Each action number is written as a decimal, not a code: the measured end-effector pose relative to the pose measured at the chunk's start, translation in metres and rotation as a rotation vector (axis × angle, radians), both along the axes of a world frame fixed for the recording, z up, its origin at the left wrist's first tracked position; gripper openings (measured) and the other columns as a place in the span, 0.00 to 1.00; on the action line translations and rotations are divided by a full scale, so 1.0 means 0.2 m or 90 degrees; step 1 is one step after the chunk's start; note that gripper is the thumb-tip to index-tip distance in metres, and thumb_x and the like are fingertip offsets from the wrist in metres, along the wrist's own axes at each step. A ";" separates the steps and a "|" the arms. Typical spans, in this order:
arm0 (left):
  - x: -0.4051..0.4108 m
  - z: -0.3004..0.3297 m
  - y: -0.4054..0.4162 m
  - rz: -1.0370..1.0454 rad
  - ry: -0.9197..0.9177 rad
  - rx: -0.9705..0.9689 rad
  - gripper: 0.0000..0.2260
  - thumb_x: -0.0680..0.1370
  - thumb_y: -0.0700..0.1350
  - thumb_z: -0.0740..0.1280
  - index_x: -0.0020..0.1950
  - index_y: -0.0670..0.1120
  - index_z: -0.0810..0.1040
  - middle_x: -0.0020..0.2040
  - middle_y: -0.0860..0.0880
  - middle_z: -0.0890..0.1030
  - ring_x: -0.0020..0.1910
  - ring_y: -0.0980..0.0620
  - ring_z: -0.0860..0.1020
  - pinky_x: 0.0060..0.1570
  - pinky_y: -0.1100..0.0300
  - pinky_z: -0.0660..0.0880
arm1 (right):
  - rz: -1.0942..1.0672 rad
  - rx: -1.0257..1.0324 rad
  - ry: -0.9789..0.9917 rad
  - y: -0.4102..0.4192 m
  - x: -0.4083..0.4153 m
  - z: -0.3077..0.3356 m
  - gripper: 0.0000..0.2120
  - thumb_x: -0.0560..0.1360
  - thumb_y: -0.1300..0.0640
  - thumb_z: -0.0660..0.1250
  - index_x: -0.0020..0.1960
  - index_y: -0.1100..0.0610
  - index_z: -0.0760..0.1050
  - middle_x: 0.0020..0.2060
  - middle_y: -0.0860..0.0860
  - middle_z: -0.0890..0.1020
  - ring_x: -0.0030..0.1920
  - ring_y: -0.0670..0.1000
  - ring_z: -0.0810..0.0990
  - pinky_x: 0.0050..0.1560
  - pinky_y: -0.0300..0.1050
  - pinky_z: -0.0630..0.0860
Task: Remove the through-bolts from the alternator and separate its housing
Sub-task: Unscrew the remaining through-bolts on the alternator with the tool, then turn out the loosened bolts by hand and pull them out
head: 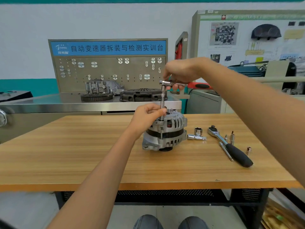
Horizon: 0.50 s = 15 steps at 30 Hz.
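The alternator point(165, 132) stands on the wooden bench point(82, 154), a little right of the middle and nearer the far edge than the near one, its ribbed aluminium housing upright with the mounting lugs toward the near side. The left hand point(148, 116) reaches in from the near left, forearm stretched across the bench, and its curled fingers and thumb pinch the extension bar point(162, 104) that rises upright from a through-bolt point(161, 129) at the housing's left rim. The right hand point(179, 72) comes in from the right, arm raised above the bench, wrist bent down, fingers wrapped around the red-handled ratchet point(181, 84) just behind its head, which sits on top of the extension bar; the handle points toward the right edge. Just right of the alternator lie a large socket point(198, 131) and an adapter point(196, 137), touching. Farther toward the right edge lie a black-handled ratchet point(231, 146), a thin bar beside it, and several small sockets point(232, 138).
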<state>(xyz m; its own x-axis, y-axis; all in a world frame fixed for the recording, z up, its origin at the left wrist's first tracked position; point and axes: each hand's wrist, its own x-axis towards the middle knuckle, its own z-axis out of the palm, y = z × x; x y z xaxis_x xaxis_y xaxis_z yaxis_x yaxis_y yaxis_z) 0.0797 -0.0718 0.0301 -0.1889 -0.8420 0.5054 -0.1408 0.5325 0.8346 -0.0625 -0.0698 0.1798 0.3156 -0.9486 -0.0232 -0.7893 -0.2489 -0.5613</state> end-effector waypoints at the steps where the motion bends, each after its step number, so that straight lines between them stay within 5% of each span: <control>1: 0.00 0.00 0.00 -0.001 0.000 0.001 0.03 0.76 0.43 0.71 0.43 0.47 0.82 0.43 0.49 0.84 0.39 0.62 0.80 0.40 0.74 0.73 | 0.011 0.039 0.000 -0.01 -0.01 0.02 0.14 0.80 0.56 0.49 0.47 0.60 0.71 0.32 0.51 0.74 0.26 0.45 0.69 0.28 0.38 0.67; 15: 0.00 0.00 0.00 0.007 -0.018 -0.004 0.04 0.76 0.45 0.70 0.46 0.45 0.82 0.41 0.52 0.84 0.40 0.63 0.79 0.42 0.74 0.72 | -0.045 0.218 -0.139 -0.04 -0.04 0.06 0.06 0.80 0.55 0.59 0.49 0.58 0.70 0.31 0.51 0.77 0.25 0.44 0.72 0.23 0.34 0.71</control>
